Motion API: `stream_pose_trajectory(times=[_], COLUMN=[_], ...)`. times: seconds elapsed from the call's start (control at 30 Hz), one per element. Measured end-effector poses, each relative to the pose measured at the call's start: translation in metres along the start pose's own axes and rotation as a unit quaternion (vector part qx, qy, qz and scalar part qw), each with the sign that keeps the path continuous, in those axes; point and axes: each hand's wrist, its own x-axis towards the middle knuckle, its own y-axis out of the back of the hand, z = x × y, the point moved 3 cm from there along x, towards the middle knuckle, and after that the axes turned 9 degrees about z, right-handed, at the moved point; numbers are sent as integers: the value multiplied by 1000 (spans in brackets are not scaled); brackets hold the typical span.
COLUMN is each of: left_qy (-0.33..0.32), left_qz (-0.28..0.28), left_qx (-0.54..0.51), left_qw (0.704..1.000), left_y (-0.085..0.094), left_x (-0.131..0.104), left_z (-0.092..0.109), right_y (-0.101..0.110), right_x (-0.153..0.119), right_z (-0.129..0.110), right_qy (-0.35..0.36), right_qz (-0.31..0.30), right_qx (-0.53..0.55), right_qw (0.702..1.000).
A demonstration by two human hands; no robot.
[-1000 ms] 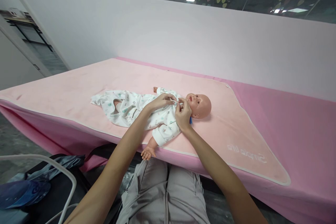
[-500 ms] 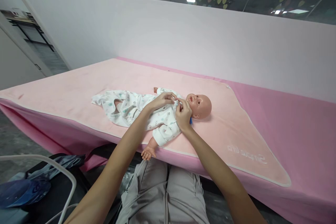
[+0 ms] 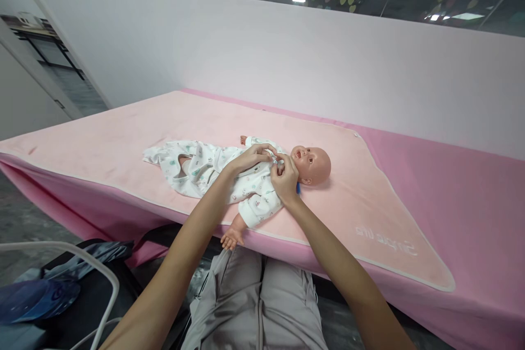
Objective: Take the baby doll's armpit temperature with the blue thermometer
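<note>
Peach-coloured blanket (image 3: 102, 136) laid over a deeper pink sheet (image 3: 459, 202), with a bald doll (image 3: 252, 183) on its back near the middle of the blanket's near edge. The doll's head (image 3: 320, 164) points toward the blanket's right end and its covered legs toward the left; it wears a white suit (image 3: 264, 178) with small printed figures. Skin-toned plastic shows through a gap in the leg part of the suit. One doll arm reaches toward the far edge, while the other crosses the near edge, its open palm (image 3: 232, 237) lying past the border. Both of the person's hands meet at the collar, just beside the doll's chin. The left hand (image 3: 253, 157) lies over the chest with its fingers curved toward the neckline; whether its fingertips pinch the cloth cannot be told. The right hand (image 3: 286, 176) has thumb and fingers drawn together on a bit of white cloth at the collar. A blue patch (image 3: 298, 188) shows beneath the doll's neck, beside the right wrist. Pale mirrored lettering (image 3: 388, 239) runs near the blanket's near right corner. Beyond the far edge stands a white wall (image 3: 287, 60).
</note>
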Motion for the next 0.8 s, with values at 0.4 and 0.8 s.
stream_pose_trajectory(times=[0.4, 0.8], left_qy=[17, 40], left_qz=[-10, 26], left_qx=[-21, -13], left_qw=[1000, 999], left_y=[-2, 4], left_x=[-1, -1], left_z=[1, 0], right_y=[1, 5], right_x=[2, 4], right_z=[-1, -5], right_qy=[0, 36], right_qz=[3, 13], right_qx=[-9, 8], right_qw=[1000, 999])
